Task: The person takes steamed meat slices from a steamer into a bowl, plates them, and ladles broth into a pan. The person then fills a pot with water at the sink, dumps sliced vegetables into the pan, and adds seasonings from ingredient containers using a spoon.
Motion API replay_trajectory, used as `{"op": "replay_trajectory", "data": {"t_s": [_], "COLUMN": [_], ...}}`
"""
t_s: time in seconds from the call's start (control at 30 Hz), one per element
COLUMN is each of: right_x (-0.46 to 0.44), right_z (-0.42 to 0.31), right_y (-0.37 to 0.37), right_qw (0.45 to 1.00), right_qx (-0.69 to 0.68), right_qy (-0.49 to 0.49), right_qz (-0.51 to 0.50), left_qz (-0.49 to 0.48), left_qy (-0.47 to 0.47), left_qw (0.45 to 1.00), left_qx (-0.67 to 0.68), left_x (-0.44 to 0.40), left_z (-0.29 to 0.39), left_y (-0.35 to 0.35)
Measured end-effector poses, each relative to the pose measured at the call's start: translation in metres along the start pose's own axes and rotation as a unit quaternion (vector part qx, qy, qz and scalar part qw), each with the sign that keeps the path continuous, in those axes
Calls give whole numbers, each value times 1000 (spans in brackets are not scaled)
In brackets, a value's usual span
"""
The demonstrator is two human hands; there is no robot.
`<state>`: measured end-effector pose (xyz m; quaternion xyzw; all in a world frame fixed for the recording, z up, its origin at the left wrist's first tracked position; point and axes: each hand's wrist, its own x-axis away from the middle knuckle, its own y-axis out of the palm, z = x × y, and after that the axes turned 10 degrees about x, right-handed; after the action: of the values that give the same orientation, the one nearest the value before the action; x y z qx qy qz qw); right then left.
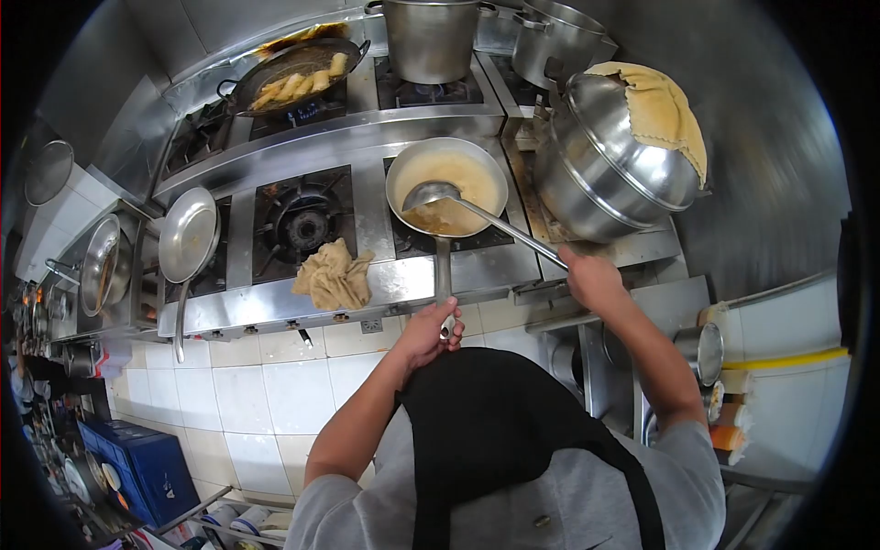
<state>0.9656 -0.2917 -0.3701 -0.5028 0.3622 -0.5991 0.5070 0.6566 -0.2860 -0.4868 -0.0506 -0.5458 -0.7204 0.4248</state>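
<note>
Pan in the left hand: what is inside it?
Inside the pan is tan liquid, with the ladle in it. The liquid and ladle cover the bottom, so anything lying there cannot be seen.

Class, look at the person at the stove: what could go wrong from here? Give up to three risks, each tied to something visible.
The left hand holds the handle of the pan; a tilt could spill its liquid.

The right hand holds the ladle across the rim; a quick stir might splash.

The crumpled cloth lies against the front burner; it could scorch if that burner were lit.
</note>
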Motion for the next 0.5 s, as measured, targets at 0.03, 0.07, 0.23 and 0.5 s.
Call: {"op": "replay_trajectory", "data": {"t_s": [0.03, 0.07, 0.23, 0.5], "right_x": [1, 3, -5, -15], "right_z": [0, -1, 0, -3], "right_y": [-1, -4, -3, -4], "right_qw": [1000, 1000, 1000, 987], "right_qx": [1, -7, -5, -143], "right_qy": [-1, 0, -14, -59], "right_qz": [0, 14, 23, 49], "left_qz": [0, 0, -2, -1], "left_qy": [1, 1, 2, -5], "left_qw": [1000, 1000, 1000, 1000], "left_qx": [1, 1, -10, -10], "left_x": [0, 0, 2, 2], "left_z": [0, 0, 3, 4], "left_y": [0, -1, -1, -3]}}
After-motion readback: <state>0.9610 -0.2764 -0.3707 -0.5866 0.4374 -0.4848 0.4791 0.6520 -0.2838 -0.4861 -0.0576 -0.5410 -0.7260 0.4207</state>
